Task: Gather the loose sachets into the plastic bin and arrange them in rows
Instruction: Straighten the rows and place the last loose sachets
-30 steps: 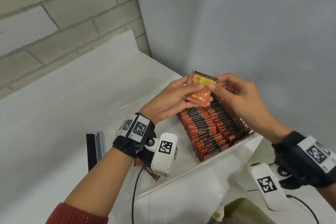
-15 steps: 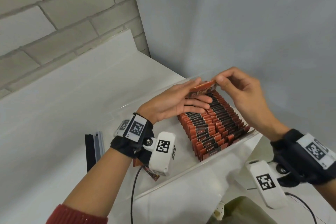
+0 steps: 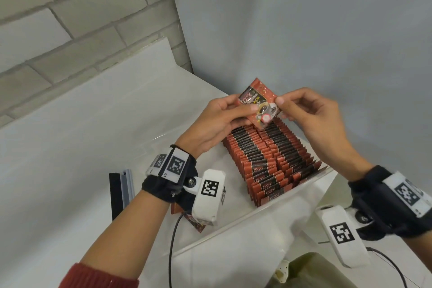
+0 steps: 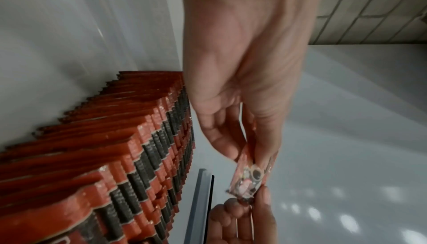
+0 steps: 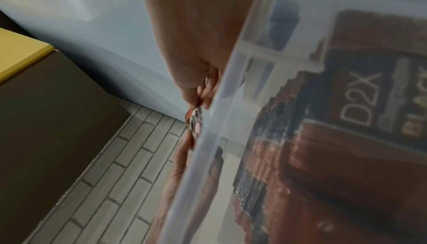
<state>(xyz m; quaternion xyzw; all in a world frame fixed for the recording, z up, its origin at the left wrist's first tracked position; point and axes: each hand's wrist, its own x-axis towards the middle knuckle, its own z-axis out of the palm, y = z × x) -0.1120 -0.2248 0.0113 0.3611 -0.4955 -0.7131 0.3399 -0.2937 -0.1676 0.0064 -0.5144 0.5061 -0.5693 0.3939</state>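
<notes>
From the head view, the left hand [image 3: 218, 121] and right hand [image 3: 311, 114] each pinch one sachet [image 3: 259, 104] above the far end of the rows [image 3: 268, 159] in the plastic bin [image 3: 233, 222]; likely next is slotting it upright behind them. The left wrist view shows fingers [image 4: 221, 138] closed on the sachet's edge. In the right wrist view the bin wall hides most of that grip.

The head view looks steeply down from above onto the clear plastic bin [image 3: 236, 229] of red-and-black sachets [image 3: 264, 161]. The left wrist view sits low inside it, close beside the rows [image 4: 129, 158], facing along the palm. The right wrist view peers through the bin wall [image 5: 233, 91]. All share those rows.
</notes>
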